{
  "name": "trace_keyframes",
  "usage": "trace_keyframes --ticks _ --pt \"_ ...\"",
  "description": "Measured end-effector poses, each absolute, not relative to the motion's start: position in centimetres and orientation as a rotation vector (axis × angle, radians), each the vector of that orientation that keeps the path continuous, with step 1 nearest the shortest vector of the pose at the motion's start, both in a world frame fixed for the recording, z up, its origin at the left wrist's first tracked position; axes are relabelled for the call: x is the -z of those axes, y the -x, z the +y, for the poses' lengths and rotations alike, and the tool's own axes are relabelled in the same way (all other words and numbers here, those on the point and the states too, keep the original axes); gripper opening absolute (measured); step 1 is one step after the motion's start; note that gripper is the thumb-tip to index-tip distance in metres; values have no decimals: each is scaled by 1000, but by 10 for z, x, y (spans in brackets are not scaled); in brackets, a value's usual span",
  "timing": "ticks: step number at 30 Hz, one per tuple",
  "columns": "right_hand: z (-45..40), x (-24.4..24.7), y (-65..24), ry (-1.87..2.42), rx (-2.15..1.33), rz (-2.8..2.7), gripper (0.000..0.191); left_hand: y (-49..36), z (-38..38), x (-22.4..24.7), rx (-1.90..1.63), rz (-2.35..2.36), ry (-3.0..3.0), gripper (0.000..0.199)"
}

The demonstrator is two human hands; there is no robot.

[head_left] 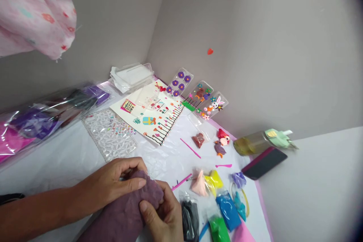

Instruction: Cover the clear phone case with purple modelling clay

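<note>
Left hand (126, 177) and right hand (166, 211) clamp mauve material (121, 213) above a white-covered table (163, 162) beside grey walls (255, 53)

Dim grey corners, glare on the plastic packaging (48, 121), wide-angle tilt, dark vignette at right edge

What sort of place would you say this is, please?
Probably a home craft table: bagged coloured clay, such as the blue packet, pink modelling tools, and clear cases decorated with flowers and a rabbit.
</note>
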State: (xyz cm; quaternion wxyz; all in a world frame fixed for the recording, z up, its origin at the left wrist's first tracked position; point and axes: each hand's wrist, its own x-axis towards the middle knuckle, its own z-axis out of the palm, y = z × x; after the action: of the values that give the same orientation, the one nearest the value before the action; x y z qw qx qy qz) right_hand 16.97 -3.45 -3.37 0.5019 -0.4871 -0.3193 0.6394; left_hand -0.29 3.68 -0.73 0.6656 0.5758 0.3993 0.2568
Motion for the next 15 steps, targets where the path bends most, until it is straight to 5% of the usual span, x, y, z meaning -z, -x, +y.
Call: trace_keyframes --ticks 10,15 --pt "-35 32 -171 1138 -1587 -675 42 4 38 7 -552 941 -1311 17" --pt "-35 32 -172 1153 -1564 -726 37 1 33 12 -580 906 -1214 44"
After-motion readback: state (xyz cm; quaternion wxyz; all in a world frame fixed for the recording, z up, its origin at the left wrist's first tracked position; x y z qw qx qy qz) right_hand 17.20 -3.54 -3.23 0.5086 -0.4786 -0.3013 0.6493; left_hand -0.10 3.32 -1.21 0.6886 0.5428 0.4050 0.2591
